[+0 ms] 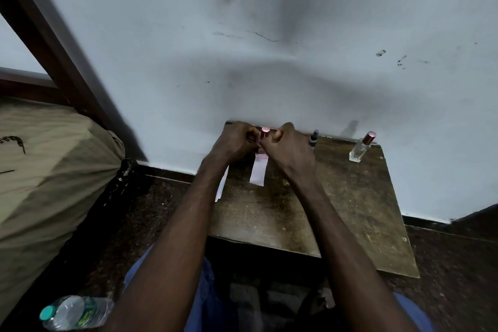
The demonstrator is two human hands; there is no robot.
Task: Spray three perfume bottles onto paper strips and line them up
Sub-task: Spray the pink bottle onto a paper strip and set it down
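At the far edge of the worn wooden desk (336, 210), my left hand (234, 140) and right hand (288, 151) meet, both apparently gripping a pink-capped perfume bottle (265, 131) above a white paper strip (258, 171).

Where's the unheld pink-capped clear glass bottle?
Head view: the pink-capped clear glass bottle stands at the brown wooden table's far right corner, near the wall, right of the dark-capped bottle.

The wall (242, 75) closes off the table's (350, 224) far edge. A dark bottle (314, 139) stands just beside my right hand (289, 151), and a clear pink-capped bottle (360, 148) guards the far right corner. Between them, and nearer me, bare wood gives passage.
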